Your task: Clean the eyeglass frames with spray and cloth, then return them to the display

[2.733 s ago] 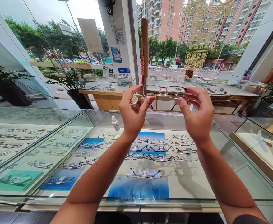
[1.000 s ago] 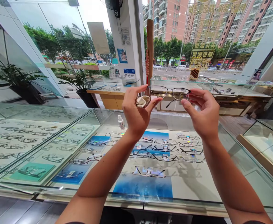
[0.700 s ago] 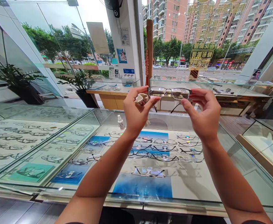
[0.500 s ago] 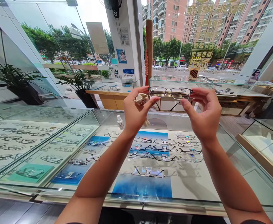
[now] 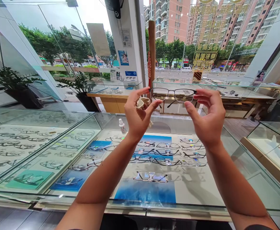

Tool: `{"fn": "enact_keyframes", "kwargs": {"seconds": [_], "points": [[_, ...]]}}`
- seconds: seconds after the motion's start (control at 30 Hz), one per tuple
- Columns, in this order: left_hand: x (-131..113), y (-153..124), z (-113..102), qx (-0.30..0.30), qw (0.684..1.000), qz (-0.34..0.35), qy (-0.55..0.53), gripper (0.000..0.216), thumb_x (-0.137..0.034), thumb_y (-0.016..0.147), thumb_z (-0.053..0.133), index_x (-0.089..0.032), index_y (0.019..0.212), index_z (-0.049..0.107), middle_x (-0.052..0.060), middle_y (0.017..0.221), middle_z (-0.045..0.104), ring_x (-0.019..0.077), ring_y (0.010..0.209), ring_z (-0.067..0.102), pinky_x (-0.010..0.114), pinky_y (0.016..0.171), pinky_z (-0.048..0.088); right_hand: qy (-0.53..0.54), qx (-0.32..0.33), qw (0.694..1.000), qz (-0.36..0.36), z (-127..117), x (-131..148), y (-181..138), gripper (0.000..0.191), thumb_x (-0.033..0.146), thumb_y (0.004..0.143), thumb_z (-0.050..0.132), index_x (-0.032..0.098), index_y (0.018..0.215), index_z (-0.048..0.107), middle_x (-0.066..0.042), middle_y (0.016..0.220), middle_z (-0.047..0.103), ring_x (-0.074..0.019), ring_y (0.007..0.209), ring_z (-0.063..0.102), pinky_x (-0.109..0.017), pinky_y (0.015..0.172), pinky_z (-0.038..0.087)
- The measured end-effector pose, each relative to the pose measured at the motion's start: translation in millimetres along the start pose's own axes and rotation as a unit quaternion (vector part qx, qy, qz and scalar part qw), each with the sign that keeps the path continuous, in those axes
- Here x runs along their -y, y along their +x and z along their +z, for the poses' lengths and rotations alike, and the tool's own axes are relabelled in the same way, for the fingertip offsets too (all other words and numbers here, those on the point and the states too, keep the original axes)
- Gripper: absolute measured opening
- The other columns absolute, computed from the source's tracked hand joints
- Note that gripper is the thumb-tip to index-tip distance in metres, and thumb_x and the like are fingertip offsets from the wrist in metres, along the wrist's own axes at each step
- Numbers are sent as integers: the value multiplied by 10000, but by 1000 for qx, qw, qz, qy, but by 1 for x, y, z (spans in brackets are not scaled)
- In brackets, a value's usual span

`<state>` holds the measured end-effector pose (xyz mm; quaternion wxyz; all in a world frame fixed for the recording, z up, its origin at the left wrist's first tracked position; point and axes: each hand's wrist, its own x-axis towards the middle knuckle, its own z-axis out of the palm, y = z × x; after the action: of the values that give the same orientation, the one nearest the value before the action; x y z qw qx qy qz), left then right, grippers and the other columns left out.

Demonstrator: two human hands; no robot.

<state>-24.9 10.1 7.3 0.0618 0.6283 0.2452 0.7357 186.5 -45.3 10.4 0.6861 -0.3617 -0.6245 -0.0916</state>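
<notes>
A pair of eyeglasses (image 5: 171, 90) with a thin dark frame is held up level above the glass counter, its temples pointing away from me. My left hand (image 5: 140, 111) grips its left end between thumb and fingers. Bunched in that same palm is a cream cloth (image 5: 143, 102), partly hidden by the fingers. At the right end, my right hand (image 5: 208, 116) pinches the frame near the hinge, with its other fingers curled. The lenses are clear and carry faint printed marks.
Below my arms, a glass display counter (image 5: 190, 191) holds rows of eyeglasses. On it, beyond my left forearm, stands a small white bottle (image 5: 122, 126). Another display case (image 5: 274, 140) is at the right. Potted plants (image 5: 82, 92) and large windows lie beyond.
The eyeglasses have shifted slightly left in view and tilted a little, so their temples show lower and further left. Both hands keep their hold and moved slightly left along with them.
</notes>
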Motion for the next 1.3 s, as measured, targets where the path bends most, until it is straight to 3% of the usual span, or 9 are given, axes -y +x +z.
{"fn": "enact_keyframes", "kwargs": {"seconds": [0.23,0.43,0.63,0.87,1.0,1.17,1.3], "points": [[-7,-4,-1,-21,999,42,24,410,-417,809,938,-293,1163,770,80,1122,719,221,1016,691,297,666,598,37,19,998,48,1,-7,1,359,412,915,796,278,1229,688,-76,1227,738,-257,1114,727,-477,979,613],[-2,-3,2,-13,999,-22,-37,449,-435,752,976,-284,1129,784,56,1069,730,148,775,672,279,612,581,72,26,994,73,2,-10,0,384,430,912,799,271,1238,673,-87,1220,728,-255,1108,736,-470,974,629],[1,-2,2,-5,998,-43,-49,481,-440,724,988,-269,1127,789,53,1063,747,137,742,666,277,621,568,70,24,995,67,2,-10,0,375,426,913,804,275,1228,670,-83,1213,718,-247,1105,734,-462,986,640],[10,3,-2,43,993,-89,-68,480,-401,755,968,-248,1168,779,16,873,730,137,717,657,279,654,546,128,29,990,59,4,-10,-1,379,390,906,814,284,1227,644,-67,1221,682,-234,1118,746,-464,1052,637],[12,4,-3,47,993,-84,-74,474,-420,762,962,-255,1170,785,23,893,739,138,712,657,280,648,546,119,24,991,51,4,-9,0,385,413,896,832,291,1207,642,-61,1222,673,-232,1114,747,-455,1035,642],[9,6,-2,33,993,-75,-81,449,-436,739,978,-272,1120,805,59,1067,783,132,734,649,291,677,567,103,19,994,32,3,-9,2,386,417,889,842,297,1205,656,-56,1205,664,-235,1093,741,-454,1008,633],[9,6,-1,27,994,-71,-82,455,-436,733,980,-281,1125,809,49,1054,779,124,715,624,279,642,539,93,26,995,28,2,-10,2,393,425,887,843,294,1207,657,-54,1201,673,-233,1090,740,-441,984,632]]}}
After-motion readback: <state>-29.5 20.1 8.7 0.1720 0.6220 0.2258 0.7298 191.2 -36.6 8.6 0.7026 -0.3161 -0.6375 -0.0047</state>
